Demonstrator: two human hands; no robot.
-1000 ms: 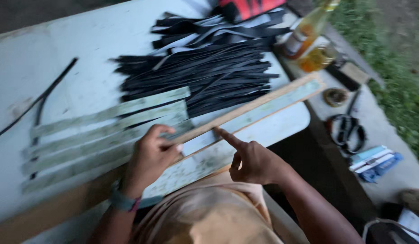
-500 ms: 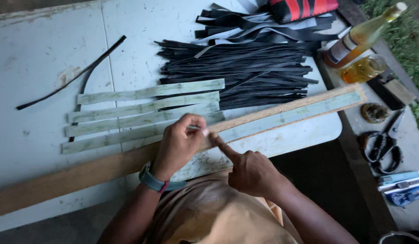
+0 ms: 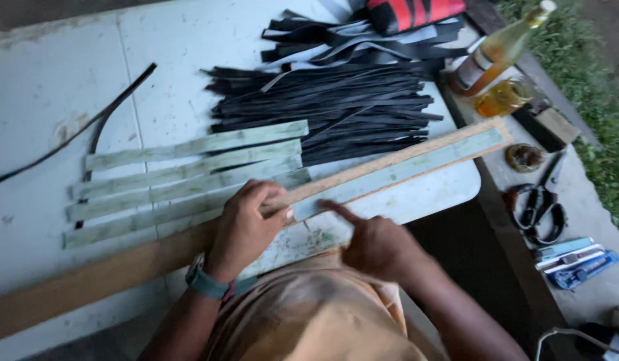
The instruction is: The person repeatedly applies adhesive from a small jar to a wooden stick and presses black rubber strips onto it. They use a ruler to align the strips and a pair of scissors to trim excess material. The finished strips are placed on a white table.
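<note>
Pale green strip (image 3: 396, 172) on wooden plank (image 3: 89, 281), left hand (image 3: 246, 227) fingers pressing it, right hand (image 3: 376, 244) beside

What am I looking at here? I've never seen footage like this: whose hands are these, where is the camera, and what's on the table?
The camera sits on a person's head and looks down at their own bare hands. The left hand presses on a pale green strip lying along a long wooden board; the right hand points a finger at that strip. On the white table lie more green strips and a pile of black strips. Beside it are a bottle and scissors.
</note>
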